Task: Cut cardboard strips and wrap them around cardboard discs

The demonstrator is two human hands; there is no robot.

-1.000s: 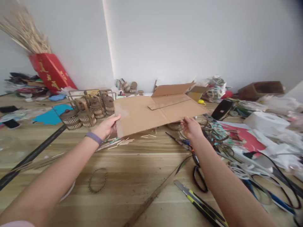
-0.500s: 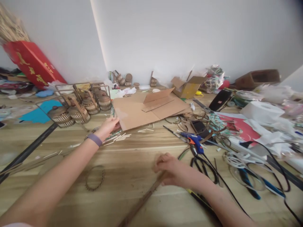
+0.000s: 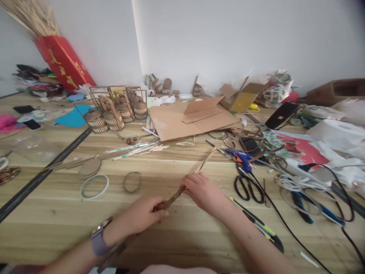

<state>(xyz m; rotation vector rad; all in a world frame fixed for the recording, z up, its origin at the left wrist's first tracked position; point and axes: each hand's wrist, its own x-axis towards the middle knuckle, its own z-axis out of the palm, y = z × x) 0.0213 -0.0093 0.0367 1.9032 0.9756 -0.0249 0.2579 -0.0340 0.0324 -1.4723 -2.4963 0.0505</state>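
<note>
A long thin brown strip (image 3: 174,198) runs diagonally over the wooden table between my two hands. My left hand (image 3: 152,214) is closed round its lower part, with a watch on the wrist. Farther up, my right hand (image 3: 198,188) grips the strip, and a paler length (image 3: 207,160) sticks out beyond the fingers. The lower end passes under my left forearm. Left of the hands lie a small dark ring (image 3: 131,182) and a white tape ring (image 3: 94,187).
Black-handled scissors (image 3: 249,188), a blue glue gun (image 3: 242,159) and a yellow-black cutter (image 3: 256,222) lie on the right. Flat cardboard (image 3: 171,123) lies behind thin sticks (image 3: 156,148). Small lidded baskets (image 3: 114,118) stand at the back left.
My left hand has come back from the cardboard's edge and now holds the brown strip. My right hand still grips the strip, farther along it. The view has shifted left.
</note>
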